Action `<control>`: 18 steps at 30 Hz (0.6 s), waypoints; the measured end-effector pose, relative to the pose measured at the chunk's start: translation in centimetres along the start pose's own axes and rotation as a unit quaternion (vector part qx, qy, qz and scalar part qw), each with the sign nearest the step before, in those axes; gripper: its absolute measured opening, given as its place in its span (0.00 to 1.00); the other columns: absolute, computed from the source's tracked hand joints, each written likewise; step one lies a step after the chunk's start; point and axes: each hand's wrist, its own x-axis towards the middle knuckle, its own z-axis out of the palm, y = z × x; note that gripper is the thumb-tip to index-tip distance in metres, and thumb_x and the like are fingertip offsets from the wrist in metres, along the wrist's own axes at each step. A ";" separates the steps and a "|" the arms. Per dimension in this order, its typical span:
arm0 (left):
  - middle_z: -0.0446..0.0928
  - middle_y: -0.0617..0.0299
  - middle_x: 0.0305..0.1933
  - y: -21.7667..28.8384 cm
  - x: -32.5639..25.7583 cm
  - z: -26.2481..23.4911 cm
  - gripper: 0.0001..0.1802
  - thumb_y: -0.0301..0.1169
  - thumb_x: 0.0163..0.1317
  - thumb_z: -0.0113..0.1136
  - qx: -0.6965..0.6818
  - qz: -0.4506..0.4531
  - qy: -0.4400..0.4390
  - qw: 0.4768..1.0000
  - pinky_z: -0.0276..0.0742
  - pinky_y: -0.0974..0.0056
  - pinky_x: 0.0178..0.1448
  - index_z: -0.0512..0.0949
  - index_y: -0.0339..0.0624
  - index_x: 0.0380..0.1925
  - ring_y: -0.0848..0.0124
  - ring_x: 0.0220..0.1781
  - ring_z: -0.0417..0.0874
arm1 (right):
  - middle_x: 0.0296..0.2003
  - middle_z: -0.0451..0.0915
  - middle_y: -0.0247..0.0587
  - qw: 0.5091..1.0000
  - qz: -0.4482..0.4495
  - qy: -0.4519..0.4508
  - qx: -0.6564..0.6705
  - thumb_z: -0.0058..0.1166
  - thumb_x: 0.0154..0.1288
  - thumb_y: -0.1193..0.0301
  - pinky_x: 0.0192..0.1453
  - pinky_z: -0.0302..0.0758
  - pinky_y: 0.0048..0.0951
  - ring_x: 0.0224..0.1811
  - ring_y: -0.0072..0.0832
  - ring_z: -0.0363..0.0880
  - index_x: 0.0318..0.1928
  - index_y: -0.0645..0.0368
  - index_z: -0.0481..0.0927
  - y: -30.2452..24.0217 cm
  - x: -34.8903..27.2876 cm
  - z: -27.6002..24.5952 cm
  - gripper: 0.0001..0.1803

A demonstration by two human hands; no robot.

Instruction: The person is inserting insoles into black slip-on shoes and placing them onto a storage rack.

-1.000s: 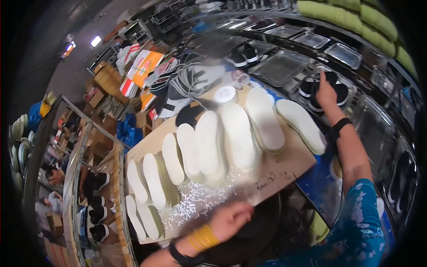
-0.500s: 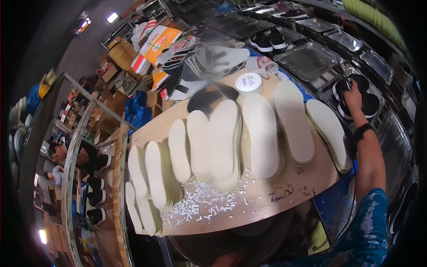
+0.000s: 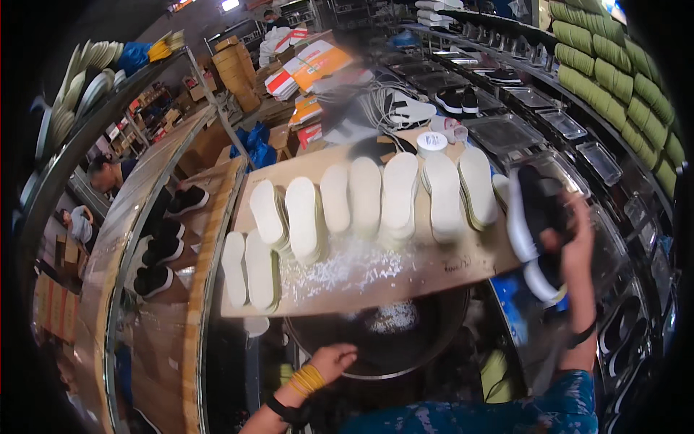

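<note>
Nearest the lens, just below the wooden board [image 3: 448, 271]: left hand [image 3: 332, 359], yellow bands at the wrist, fingers curled at the rim of a dark round basin [image 3: 434, 340]; whether gripping the rim or only resting there, impossible to tell. Inside the basin, a scatter of white trimmings [image 3: 394, 317].

At the board's right end: right hand [image 3: 571, 242] raised, fingers wrapped around a pair of black shoes with white soles [image 3: 535, 231], the two held together sideways, soles outward, clear of the board. Likely light for their bulk, soft in the upper, springy and fairly stiff in the sole; safest hold probably across both heels or mid-soles, pinching the pair as one, since a grip on a single upper could let the second shoe slide free. Smooth sole edges perhaps a little slippery.

On the board itself: more white shavings [image 3: 340, 264] near the lower edge, then a fanned row of white insoles [image 3: 365, 195] in small stacks, thin, flexible, easily shifted by a careless brush.

At the board's far edge: a small white round tub [image 3: 431, 144]. Beyond that, cardboard boxes [image 3: 311, 69], and to the right of the board a conveyor line of clear trays [image 3: 506, 130], one further off carrying another dark pair [image 3: 459, 100]. Left of the board, black shoes [image 3: 170, 231] on a long shelf.
</note>
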 end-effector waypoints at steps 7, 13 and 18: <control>0.63 0.53 0.57 9.2 -1.4 -3.9 0.32 0.40 0.64 0.48 -0.568 -0.072 0.166 0.803 0.69 0.63 0.54 0.49 0.41 0.63 0.67 0.55 0.68 | 0.30 0.77 0.35 0.835 -0.268 -0.480 0.014 0.55 0.47 0.69 0.27 0.73 0.34 0.29 0.33 0.78 0.56 0.48 0.63 -9.2 -17.3 11.9 0.32; 0.60 0.44 0.59 -4.0 -2.5 -0.7 0.33 0.35 0.55 0.58 -0.156 -0.227 0.207 0.939 0.67 0.65 0.55 0.58 0.34 0.59 0.62 0.55 0.68 | 0.28 0.75 0.42 0.814 -0.292 -0.500 0.045 0.53 0.50 0.67 0.26 0.73 0.38 0.25 0.39 0.77 0.57 0.47 0.63 -5.6 -27.5 21.5 0.30; 0.77 0.54 0.26 0.0 -4.0 -3.4 0.18 0.40 0.55 0.57 -0.116 -0.133 0.265 0.948 0.73 0.66 0.33 0.77 0.31 0.33 0.72 0.28 0.78 | 0.31 0.76 0.44 0.832 -0.205 -0.516 0.008 0.55 0.49 0.71 0.32 0.73 0.39 0.32 0.42 0.77 0.58 0.48 0.62 -6.8 -25.6 18.4 0.33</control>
